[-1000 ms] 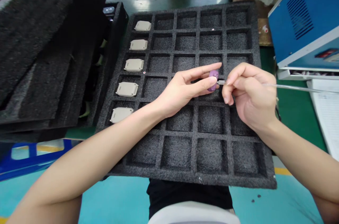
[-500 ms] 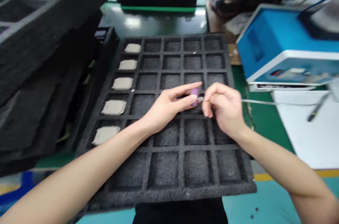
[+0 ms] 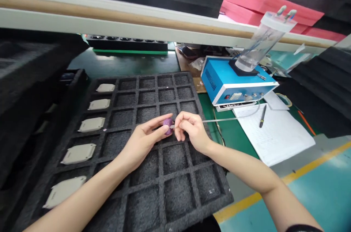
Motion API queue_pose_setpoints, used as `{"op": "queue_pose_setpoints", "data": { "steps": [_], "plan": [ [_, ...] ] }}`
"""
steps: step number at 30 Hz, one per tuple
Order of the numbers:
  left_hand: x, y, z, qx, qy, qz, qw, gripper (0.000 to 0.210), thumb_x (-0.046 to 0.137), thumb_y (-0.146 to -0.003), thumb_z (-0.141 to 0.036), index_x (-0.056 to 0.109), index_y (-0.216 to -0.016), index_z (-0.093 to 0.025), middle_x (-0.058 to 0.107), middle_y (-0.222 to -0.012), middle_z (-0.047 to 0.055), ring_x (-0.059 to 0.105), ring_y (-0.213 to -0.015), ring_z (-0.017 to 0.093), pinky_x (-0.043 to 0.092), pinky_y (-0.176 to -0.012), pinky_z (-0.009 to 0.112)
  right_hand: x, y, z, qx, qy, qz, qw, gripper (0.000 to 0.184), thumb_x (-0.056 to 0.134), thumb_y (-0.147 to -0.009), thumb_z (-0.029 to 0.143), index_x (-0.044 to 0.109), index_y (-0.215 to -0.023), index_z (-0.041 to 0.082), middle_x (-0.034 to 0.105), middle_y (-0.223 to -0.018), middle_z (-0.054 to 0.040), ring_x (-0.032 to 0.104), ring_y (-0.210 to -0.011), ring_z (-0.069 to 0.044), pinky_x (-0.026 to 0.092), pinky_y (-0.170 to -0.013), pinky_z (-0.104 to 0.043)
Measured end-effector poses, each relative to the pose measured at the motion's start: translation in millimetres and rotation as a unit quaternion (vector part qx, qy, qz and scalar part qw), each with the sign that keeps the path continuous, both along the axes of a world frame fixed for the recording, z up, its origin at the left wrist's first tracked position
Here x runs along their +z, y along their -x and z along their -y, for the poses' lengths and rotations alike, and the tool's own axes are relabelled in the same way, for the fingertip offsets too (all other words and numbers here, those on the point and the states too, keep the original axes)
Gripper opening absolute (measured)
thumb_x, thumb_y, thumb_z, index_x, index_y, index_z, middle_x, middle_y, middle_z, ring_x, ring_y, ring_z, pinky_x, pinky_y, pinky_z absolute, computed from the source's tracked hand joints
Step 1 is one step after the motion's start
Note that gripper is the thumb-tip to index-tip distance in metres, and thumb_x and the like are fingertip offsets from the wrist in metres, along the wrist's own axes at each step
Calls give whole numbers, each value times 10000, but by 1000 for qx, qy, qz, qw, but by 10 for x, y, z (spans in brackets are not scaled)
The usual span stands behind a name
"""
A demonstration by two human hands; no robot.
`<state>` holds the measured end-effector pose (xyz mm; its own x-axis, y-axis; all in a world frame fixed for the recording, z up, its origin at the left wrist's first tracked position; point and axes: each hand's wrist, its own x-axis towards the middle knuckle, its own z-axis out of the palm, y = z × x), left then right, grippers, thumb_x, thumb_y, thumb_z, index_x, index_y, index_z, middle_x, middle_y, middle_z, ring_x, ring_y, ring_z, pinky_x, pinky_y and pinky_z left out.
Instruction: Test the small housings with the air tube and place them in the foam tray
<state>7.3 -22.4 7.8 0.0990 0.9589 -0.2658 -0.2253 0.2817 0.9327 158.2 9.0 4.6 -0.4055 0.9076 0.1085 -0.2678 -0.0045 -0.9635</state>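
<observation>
Gripping a small round purple piece [image 3: 168,126] near the middle of the frame, the left hand [image 3: 141,142] is keeping the pinch of the earlier views, thumb and fingers closing narrowly on it. Just to its right, the right hand [image 3: 193,129] is pinching the clear tube [image 3: 225,119] in curled fingers, and the tube's pale tip [image 3: 172,126] is standing against the piece; whether it is entering, I cannot tell. What is changing is mostly the viewpoint: the head is tipping up and turning right, so the shelf [image 3: 109,27] is now crossing the upper frame and the clear cylinder [image 3: 253,47] is showing whole above the blue machine [image 3: 236,79], towards whose front the tube is curving. For the work, this is suggesting that tip and piece are staying together while only the gaze is shifting. Below both hands the black foam tray [image 3: 179,195] is resting on the green surface [image 3: 233,135], five beige watch-shaped plates [image 3: 91,124] still showing in its left column. Paper sheets [image 3: 274,142] and a pen [image 3: 262,116] are lying right of centre
</observation>
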Motion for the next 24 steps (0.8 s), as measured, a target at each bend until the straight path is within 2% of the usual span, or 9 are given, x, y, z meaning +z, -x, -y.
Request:
{"op": "queue_pose_setpoints", "data": {
  "steps": [13, 24],
  "plan": [
    [-6, 9, -1, -6, -8, 18, 1000, 390, 728, -709, -314, 666, -1081, -218, 700, -1007, 8, 605, -908, 127, 466, -913, 282, -11, 2, -8, 1, 7, -15, 1000, 86, 448, -667, 175, 517, -615, 164, 531, -398, 50, 395, -323, -63, 315, -360, -177],
    [-12, 8, -5, -12, -11, 18, 1000, 384, 725, -715, -308, 665, -1084, -221, 698, -984, 11, 603, -885, 123, 467, -900, 283, -7, -4, -13, 3, 12, -15, 1000, 86, 446, -664, 168, 517, -618, 164, 535, -400, 48, 399, -324, -64, 310, -361, -176]
  ]
}}
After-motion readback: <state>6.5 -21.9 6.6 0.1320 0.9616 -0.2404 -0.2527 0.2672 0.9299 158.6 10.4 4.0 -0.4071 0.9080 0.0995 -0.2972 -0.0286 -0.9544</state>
